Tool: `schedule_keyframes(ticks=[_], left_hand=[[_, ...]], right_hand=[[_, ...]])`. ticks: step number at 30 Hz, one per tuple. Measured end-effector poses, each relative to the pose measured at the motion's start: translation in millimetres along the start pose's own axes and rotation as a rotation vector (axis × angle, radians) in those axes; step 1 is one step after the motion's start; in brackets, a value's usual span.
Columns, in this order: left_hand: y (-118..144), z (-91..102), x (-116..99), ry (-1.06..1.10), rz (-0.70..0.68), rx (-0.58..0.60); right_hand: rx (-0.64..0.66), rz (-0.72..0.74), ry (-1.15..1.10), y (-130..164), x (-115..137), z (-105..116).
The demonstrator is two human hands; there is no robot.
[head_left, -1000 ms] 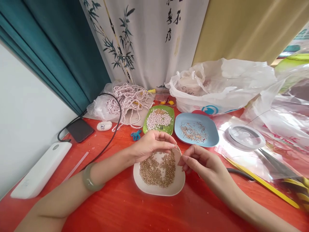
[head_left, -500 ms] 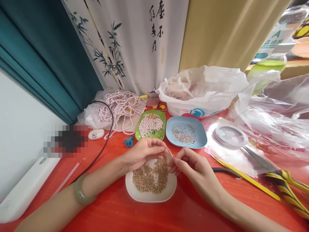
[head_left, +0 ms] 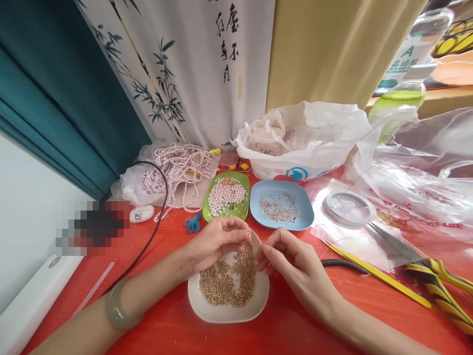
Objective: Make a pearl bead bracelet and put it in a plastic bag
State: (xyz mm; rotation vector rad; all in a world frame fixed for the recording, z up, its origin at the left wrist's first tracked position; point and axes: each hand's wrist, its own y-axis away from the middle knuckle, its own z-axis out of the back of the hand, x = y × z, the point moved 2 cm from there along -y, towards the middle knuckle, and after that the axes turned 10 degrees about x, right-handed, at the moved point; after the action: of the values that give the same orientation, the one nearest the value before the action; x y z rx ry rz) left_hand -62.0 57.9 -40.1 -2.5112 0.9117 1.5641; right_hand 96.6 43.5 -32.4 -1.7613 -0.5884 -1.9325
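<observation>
My left hand (head_left: 223,239) is above the far side of a white plate (head_left: 227,314), thumb and fingertips pinched together. Something tiny seems to be at those fingertips, too small to name. My right hand (head_left: 286,254) is over the plate's right rim, thumb and forefinger also closed in a pinch; whatever they hold is hidden. A short gap separates the two hands. Many small gold beads (head_left: 225,288) lie in the plate beneath them. Behind the hands stand a green dish (head_left: 207,204) with pink-white pearl beads (head_left: 225,195) and a blue dish (head_left: 305,214) with small metal pins (head_left: 277,212).
Pink bead strands (head_left: 173,170) are heaped at back left beside a black cable (head_left: 158,236). A white plastic bag (head_left: 314,143) stands at the back. On the right lie a thread spool (head_left: 351,209), yellow tweezers (head_left: 388,281) and yellow-black scissors (head_left: 432,281).
The camera view has shifted slightly, so the table items appear a little left and lower. Both hands keep nearly the same pinched pose, with the left fingertips slightly farther from the right.
</observation>
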Motion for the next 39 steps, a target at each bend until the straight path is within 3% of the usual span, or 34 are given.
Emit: schedule_keyframes(ticks=[19, 39], left_hand=[[-2.3, 1.3, 1.0, 0.028, 0.001, -0.027], [-1.5, 1.8, 1.7, 0.045, -0.012, 0.035]], right_hand=[[-0.019, 0.025, 0.033, -0.7, -0.6, -0.4], [-0.003, 0.002, 0.037, -2.3, -3.7, -0.3]])
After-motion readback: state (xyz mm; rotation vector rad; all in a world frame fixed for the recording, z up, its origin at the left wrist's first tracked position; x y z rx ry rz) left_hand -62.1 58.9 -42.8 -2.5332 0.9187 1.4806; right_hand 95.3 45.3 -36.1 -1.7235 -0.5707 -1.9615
